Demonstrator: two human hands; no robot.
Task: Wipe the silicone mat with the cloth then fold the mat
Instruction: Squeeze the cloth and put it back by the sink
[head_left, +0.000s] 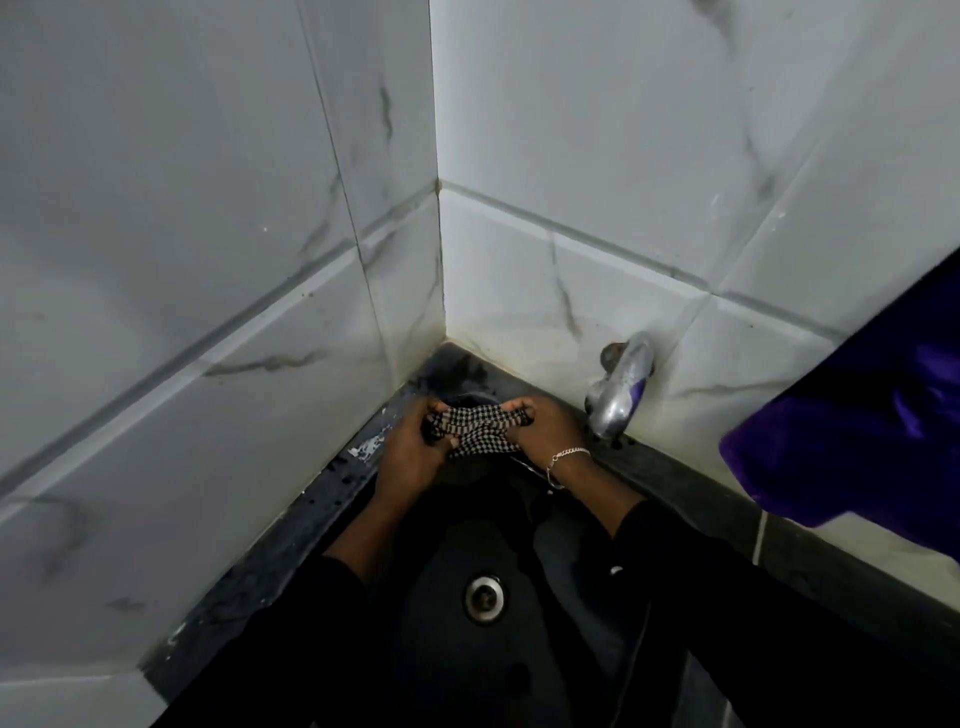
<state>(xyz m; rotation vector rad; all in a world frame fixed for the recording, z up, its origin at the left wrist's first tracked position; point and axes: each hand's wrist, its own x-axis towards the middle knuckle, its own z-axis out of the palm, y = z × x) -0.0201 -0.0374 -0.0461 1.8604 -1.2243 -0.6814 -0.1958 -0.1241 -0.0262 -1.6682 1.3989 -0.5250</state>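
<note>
A cloth (475, 428) is held between the left hand (410, 454) and the right hand (545, 426) over the far end of the sink (519, 525). The drain (484, 597) is set at the sink's middle. The tap (621, 387) is mounted behind its right rim, and a draped sheet (857, 431) is hung to its right.

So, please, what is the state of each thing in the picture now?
cloth: bunched, stretched between both grips above the sink.
left grip: curled round one cloth end.
right grip: curled round the other end.
tap: no stream visible.
drain: uncovered.
</note>
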